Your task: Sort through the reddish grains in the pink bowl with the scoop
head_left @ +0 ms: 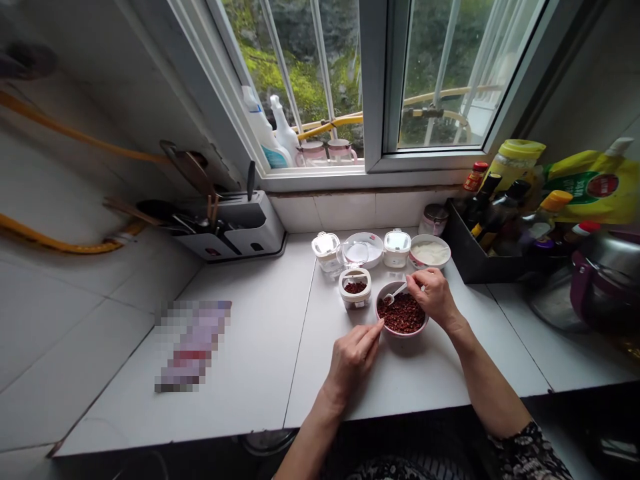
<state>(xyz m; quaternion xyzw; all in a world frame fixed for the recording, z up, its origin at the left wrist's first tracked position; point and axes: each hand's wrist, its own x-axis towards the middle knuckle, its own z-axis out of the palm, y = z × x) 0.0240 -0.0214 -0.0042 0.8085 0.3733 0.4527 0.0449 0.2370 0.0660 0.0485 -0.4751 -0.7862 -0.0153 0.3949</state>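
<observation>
Between finger and thumb, my right hand grips a small white spoon. The spoon's tip dips into dark red peppercorns, which look like Sichuan peppercorns, in a round bowl. My left hand has its fingers pressed together at the bowl's near left rim, steadying it. Just left of the bowl stands a small clear seasoning jar with a white rim, its lid raised and some peppercorns inside.
Behind are two lidded seasoning jars, a plate and a bowl of white grains. A utensil holder stands back left, a dark bottle box right, beside a metal pot. A blurred packet-like item lies left.
</observation>
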